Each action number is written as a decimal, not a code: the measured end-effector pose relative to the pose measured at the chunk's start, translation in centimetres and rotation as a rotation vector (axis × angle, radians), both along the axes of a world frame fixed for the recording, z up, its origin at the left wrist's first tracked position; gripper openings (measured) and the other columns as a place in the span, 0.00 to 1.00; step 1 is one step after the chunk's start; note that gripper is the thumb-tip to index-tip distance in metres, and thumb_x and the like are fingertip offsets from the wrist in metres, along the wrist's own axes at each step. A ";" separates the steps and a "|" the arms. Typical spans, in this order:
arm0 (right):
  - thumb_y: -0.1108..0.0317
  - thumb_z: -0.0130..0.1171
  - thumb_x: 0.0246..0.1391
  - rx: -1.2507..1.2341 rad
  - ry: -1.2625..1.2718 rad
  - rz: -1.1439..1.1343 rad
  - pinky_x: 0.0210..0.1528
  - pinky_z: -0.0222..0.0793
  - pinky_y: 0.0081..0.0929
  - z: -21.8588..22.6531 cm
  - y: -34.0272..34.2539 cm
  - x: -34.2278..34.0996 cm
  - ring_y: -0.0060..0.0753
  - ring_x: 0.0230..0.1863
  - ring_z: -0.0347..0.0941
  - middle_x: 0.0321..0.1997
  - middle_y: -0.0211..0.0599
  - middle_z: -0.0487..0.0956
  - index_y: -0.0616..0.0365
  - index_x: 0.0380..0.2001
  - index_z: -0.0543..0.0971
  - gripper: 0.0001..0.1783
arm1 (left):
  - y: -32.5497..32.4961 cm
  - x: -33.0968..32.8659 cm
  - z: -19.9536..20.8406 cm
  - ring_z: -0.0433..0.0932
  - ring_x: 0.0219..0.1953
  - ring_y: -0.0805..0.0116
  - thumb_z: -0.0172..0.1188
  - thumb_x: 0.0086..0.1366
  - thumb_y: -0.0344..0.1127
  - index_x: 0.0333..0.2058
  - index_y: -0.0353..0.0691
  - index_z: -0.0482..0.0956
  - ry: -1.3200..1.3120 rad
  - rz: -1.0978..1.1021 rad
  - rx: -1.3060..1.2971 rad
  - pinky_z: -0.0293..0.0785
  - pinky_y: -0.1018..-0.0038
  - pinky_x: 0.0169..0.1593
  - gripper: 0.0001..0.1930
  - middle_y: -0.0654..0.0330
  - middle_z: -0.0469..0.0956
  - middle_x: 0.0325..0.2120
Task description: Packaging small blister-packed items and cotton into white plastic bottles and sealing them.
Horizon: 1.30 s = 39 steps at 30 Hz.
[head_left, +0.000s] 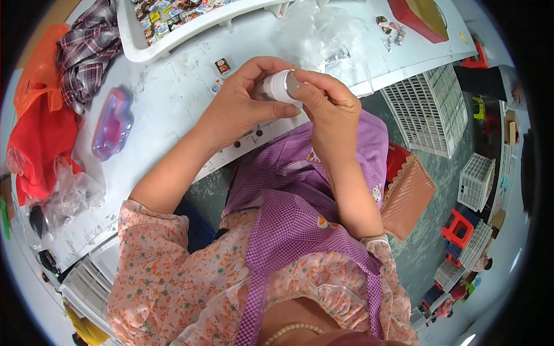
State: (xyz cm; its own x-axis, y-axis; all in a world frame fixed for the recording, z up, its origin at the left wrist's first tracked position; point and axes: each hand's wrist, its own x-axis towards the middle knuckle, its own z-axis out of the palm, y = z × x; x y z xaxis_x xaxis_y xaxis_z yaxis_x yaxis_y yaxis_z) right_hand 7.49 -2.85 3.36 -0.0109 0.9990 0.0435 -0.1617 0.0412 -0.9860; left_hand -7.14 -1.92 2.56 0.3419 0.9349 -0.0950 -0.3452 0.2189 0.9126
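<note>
Above the table's near edge, my left hand (239,104) is wrapped round a small clear-looking cylindrical jar (277,86) with a white ribbed rim. The jar is tilted, its mouth toward my right hand. A round silvery disc (293,83) shows at that mouth, and my right hand (332,106) pinches its edge between thumb and forefinger. Whether the disc is a lid or a foil seal, I cannot tell. What the jar holds is mostly hidden by my left fingers. Just beyond my left hand, a small dark printed packet (222,65) lies on the table.
A white tray (137,53) of small colourful wrapped pieces stands at the back left, clear plastic bags (320,37) beside it. A red box (424,23) sits far right. Further left are a purple plastic case (112,124) and plaid cloth (89,52). White crates (427,109) stand right.
</note>
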 end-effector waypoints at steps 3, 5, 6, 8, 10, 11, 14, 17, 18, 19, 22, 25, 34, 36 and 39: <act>0.70 0.60 0.47 -0.075 0.062 0.048 0.24 0.56 0.08 0.3 -0.1 0.4 0.12 0.24 0.62 0.28 0.27 0.74 0.63 0.35 0.78 0.11 | 0.1 0.0 -0.2 0.70 0.43 0.75 0.65 0.45 0.21 0.44 0.40 0.68 0.020 -0.023 0.030 0.71 0.78 0.46 0.25 0.65 0.71 0.39; 0.70 0.59 0.48 -0.100 0.051 0.075 0.23 0.55 0.08 0.6 -0.1 0.6 0.12 0.24 0.62 0.28 0.28 0.74 0.63 0.35 0.78 0.11 | 0.1 -0.1 -0.3 0.70 0.44 0.74 0.65 0.45 0.20 0.44 0.41 0.68 0.049 -0.020 0.049 0.70 0.77 0.48 0.25 0.64 0.71 0.40; 0.68 0.57 0.50 -0.132 0.094 0.084 0.22 0.54 0.09 0.9 -0.2 0.6 0.12 0.22 0.59 0.26 0.27 0.73 0.63 0.34 0.77 0.10 | 0.1 -0.1 -0.3 0.70 0.45 0.74 0.65 0.45 0.20 0.44 0.41 0.68 0.077 -0.017 0.070 0.69 0.76 0.49 0.26 0.63 0.71 0.41; 0.66 0.55 0.52 -0.164 0.138 0.095 0.21 0.52 0.10 1.4 -0.3 0.7 0.12 0.20 0.57 0.23 0.25 0.71 0.63 0.34 0.76 0.11 | 0.1 -0.1 -0.5 0.69 0.47 0.72 0.65 0.44 0.19 0.43 0.42 0.68 0.025 0.000 0.143 0.68 0.75 0.51 0.26 0.62 0.71 0.43; 0.64 0.49 0.57 -0.079 0.464 0.127 0.19 0.49 0.13 1.9 -0.3 1.6 0.13 0.18 0.51 0.18 0.22 0.63 0.63 0.33 0.74 0.12 | 0.4 -0.4 -0.5 0.68 0.49 0.70 0.65 0.43 0.19 0.42 0.43 0.68 -0.028 0.018 0.218 0.66 0.74 0.52 0.27 0.60 0.70 0.44; 0.61 0.44 0.59 -0.107 0.507 0.120 0.20 0.48 0.15 2.2 -0.1 2.0 0.15 0.18 0.49 0.16 0.22 0.56 0.62 0.32 0.71 0.14 | 0.5 -0.5 -0.5 0.68 0.50 0.69 0.66 0.42 0.18 0.42 0.43 0.67 -0.024 0.031 0.366 0.66 0.73 0.52 0.27 0.59 0.70 0.45; 0.60 0.42 0.60 -0.231 0.637 0.120 0.21 0.48 0.14 2.4 0.4 2.9 0.16 0.19 0.50 0.17 0.23 0.57 0.61 0.30 0.71 0.15 | 0.8 -0.8 -0.5 0.67 0.52 0.68 0.66 0.40 0.18 0.42 0.44 0.67 -0.037 0.044 0.550 0.66 0.72 0.53 0.28 0.58 0.70 0.46; 0.61 0.40 0.61 -0.335 0.638 0.048 0.21 0.49 0.14 2.5 0.1 2.6 0.17 0.19 0.51 0.18 0.25 0.59 0.60 0.30 0.70 0.15 | 0.8 -1.0 -0.5 0.66 0.52 0.67 0.66 0.40 0.17 0.43 0.44 0.66 -0.055 0.036 0.553 0.66 0.71 0.53 0.30 0.57 0.70 0.47; 0.61 0.39 0.61 -0.413 0.649 -0.033 0.21 0.49 0.14 2.6 0.0 2.4 0.17 0.19 0.51 0.18 0.25 0.59 0.60 0.31 0.70 0.14 | 0.8 -1.1 -0.4 0.66 0.52 0.67 0.66 0.41 0.17 0.44 0.44 0.65 -0.057 0.028 0.517 0.66 0.70 0.53 0.30 0.57 0.69 0.47; 0.61 0.39 0.61 -0.409 0.651 -0.030 0.21 0.49 0.14 2.3 0.0 2.6 0.17 0.19 0.51 0.18 0.25 0.59 0.60 0.31 0.70 0.14 | 0.7 -1.4 -0.2 0.66 0.52 0.67 0.66 0.41 0.17 0.44 0.44 0.65 -0.055 0.029 0.522 0.66 0.70 0.53 0.30 0.57 0.69 0.47; 0.60 0.40 0.61 -0.373 0.640 0.081 0.20 0.49 0.14 1.4 0.0 3.3 0.17 0.20 0.52 0.19 0.25 0.60 0.60 0.31 0.70 0.15 | 1.2 -2.4 0.3 0.67 0.52 0.66 0.61 0.49 0.20 0.47 0.43 0.62 -0.109 0.066 0.188 0.66 0.70 0.53 0.27 0.55 0.69 0.49; 0.61 0.41 0.60 -0.366 0.607 0.024 0.19 0.48 0.14 1.4 0.0 3.8 0.16 0.19 0.51 0.19 0.24 0.61 0.59 0.33 0.71 0.14 | 2.2 -3.5 0.1 0.70 0.48 0.68 0.49 0.62 0.31 0.51 0.40 0.59 -0.153 0.255 0.164 0.64 0.73 0.52 0.19 0.54 0.70 0.48; 0.66 0.53 0.55 -0.169 -0.282 -0.209 0.20 0.46 0.10 1.9 0.9 5.4 0.08 0.19 0.51 0.17 0.15 0.60 0.60 0.37 0.74 0.11 | 2.7 -5.3 0.9 0.68 0.47 0.74 0.55 0.59 0.34 0.50 0.35 0.61 -0.049 0.475 0.287 0.62 0.76 0.51 0.22 0.58 0.70 0.47; 0.68 0.54 0.53 -0.092 -0.487 -0.216 0.20 0.45 0.09 1.6 0.8 5.4 0.07 0.20 0.50 0.17 0.13 0.60 0.59 0.37 0.75 0.09 | 2.4 -5.6 1.4 0.68 0.47 0.73 0.55 0.59 0.34 0.51 0.35 0.61 -0.016 0.492 0.406 0.62 0.76 0.51 0.22 0.59 0.70 0.46; 0.69 0.55 0.52 -0.064 -0.479 -0.057 0.21 0.53 0.11 1.5 0.5 5.0 0.10 0.20 0.57 0.17 0.19 0.66 0.57 0.37 0.76 0.08 | 2.6 -5.9 2.1 0.68 0.49 0.69 0.55 0.59 0.35 0.52 0.35 0.60 -0.081 0.386 0.458 0.63 0.73 0.52 0.24 0.57 0.69 0.47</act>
State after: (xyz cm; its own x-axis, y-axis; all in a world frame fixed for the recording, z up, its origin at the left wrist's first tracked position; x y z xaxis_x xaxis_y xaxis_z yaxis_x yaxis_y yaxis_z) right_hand 12.45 -2.33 4.83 0.0402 0.9991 -0.0148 0.3121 -0.0266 -0.9497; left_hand -13.01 0.64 4.65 -0.0408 0.9327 0.3583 -0.3936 -0.3446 0.8522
